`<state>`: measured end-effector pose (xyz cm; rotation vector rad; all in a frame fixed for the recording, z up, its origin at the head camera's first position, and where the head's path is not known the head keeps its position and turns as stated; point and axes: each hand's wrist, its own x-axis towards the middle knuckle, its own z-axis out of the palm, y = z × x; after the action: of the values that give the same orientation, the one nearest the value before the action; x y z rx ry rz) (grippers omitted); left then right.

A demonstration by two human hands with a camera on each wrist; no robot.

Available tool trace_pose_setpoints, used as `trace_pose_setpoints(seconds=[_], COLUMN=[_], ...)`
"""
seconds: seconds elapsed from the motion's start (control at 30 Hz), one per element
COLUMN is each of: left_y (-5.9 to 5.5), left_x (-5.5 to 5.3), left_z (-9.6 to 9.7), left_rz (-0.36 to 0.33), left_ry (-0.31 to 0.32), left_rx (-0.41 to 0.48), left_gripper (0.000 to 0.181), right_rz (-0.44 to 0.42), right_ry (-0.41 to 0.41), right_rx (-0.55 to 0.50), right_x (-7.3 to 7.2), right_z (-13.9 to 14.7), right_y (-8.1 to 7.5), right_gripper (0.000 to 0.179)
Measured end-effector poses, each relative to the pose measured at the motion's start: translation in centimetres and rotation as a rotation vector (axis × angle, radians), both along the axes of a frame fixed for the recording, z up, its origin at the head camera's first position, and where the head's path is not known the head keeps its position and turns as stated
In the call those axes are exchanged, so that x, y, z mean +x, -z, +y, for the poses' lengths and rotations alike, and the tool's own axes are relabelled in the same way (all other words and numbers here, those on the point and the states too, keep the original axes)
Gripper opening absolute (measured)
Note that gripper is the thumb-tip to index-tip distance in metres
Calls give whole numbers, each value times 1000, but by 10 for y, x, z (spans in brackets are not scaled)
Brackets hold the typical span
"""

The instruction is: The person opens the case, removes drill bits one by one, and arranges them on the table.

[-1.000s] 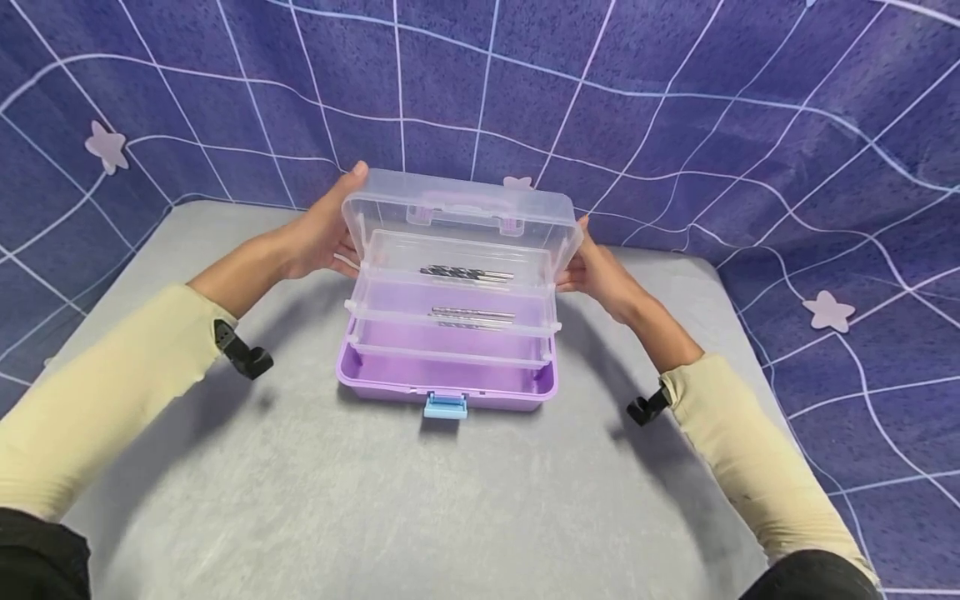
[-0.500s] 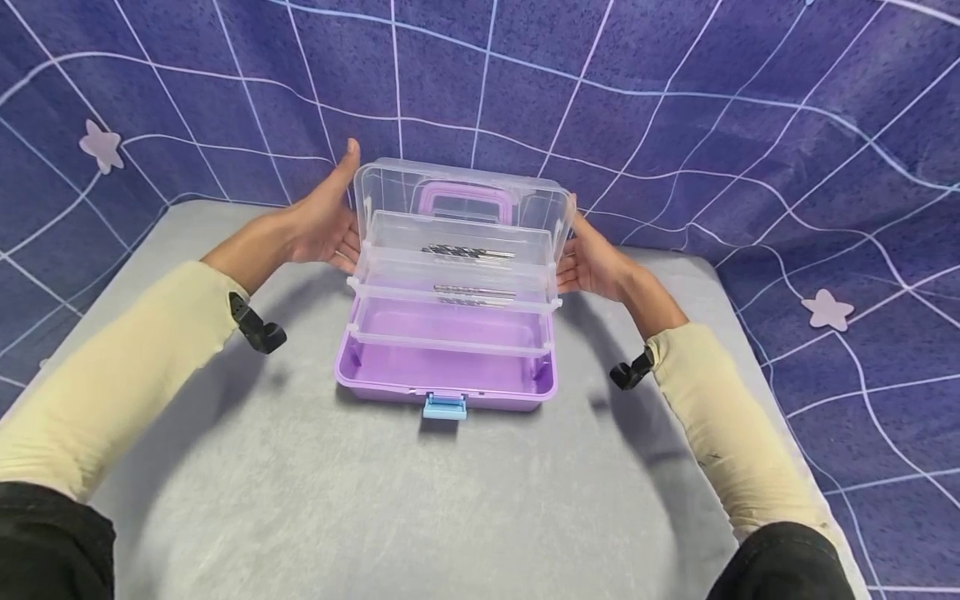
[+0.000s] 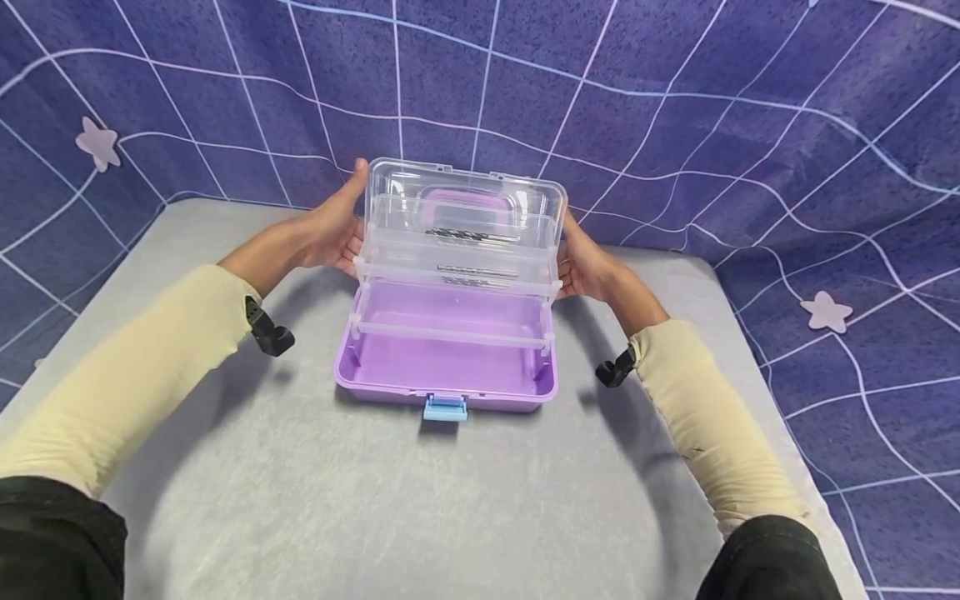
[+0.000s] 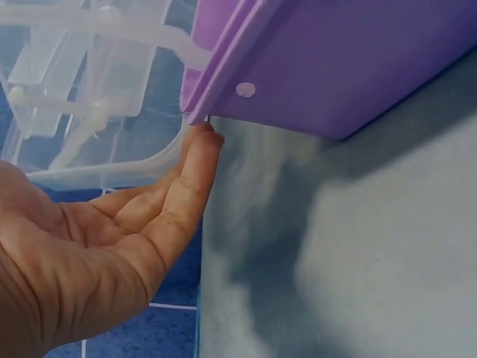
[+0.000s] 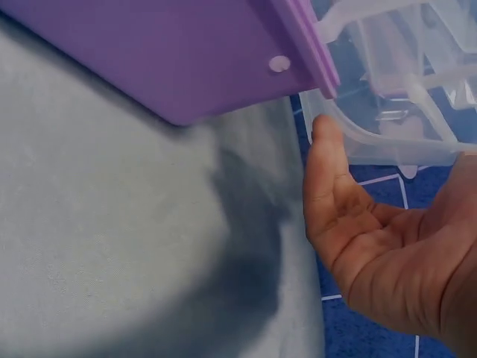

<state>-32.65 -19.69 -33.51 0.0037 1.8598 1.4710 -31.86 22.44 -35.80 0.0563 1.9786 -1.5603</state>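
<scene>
A purple toolbox (image 3: 444,367) stands on the grey table, its clear lid (image 3: 397,179) tilted back. Clear cantilever trays (image 3: 390,267) are spread out above the purple base. Dark twist drill bits (image 3: 459,235) lie in the upper tray, and slim silvery drill bits (image 3: 480,272) in the one below. My left hand (image 3: 330,229) is at the lid's left side, thumb up, its fairly straight fingers reaching to the box's rear corner in the left wrist view. At the lid's right side is my right hand (image 3: 592,260); its fingers extend along the lid's edge (image 5: 365,134), the fingertips near the purple rim.
A light blue latch (image 3: 446,407) hangs at the front of the base. Behind the table (image 3: 420,508) rises a blue-purple grid-patterned cloth (image 3: 660,75), close to the raised lid. Black wrist cameras (image 3: 268,329) jut from both sleeves.
The clear lid has swung back, and the trays have moved up and backward with their drill bits. Both hands have followed the lid, shifting slightly inward at its sides.
</scene>
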Motion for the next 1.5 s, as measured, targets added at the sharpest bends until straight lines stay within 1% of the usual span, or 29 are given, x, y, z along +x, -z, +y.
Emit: trace_pose_setpoints(seconds=[0.07,0.2,0.3,0.43,0.57,0.73,0.9,1.03,1.2,1.37,1.5], left_y=[3,5,7,9,11,12,10,10,12,15,19], left_x=[0,1,2,4,5,6,7,7,7,6,4], left_z=[2,6,7,6,7,8,9,8,8,10,9], left_rz=[25,64,69,70,78,88,98,114,121,121,127], left_ry=[-11,-14,-16,-18,-19,-24,-42,-44,-44,-54,-41], left_rx=[-20,-68,-105,-119,-125,-143,-162,-173,-187,-196,-202], left_gripper=[133,114,103,93,92,90,89,89,87,82,81], right_rz=[9,19,35,74,141,236,286,290,276,268,256], right_ry=[6,34,64,101,122,128,126,128,145,165,162], right_rx=[26,67,95,110,112,119,130,149,178,184,176], right_x=[0,0,0,2,4,7,9,9,9,10,12], right_z=[-2,-6,-9,-11,-10,-8,-8,-10,-13,-14,-15], right_y=[2,7,12,17,22,27,27,26,25,25,24], right_gripper=[114,111,108,103,101,98,101,101,98,93,86])
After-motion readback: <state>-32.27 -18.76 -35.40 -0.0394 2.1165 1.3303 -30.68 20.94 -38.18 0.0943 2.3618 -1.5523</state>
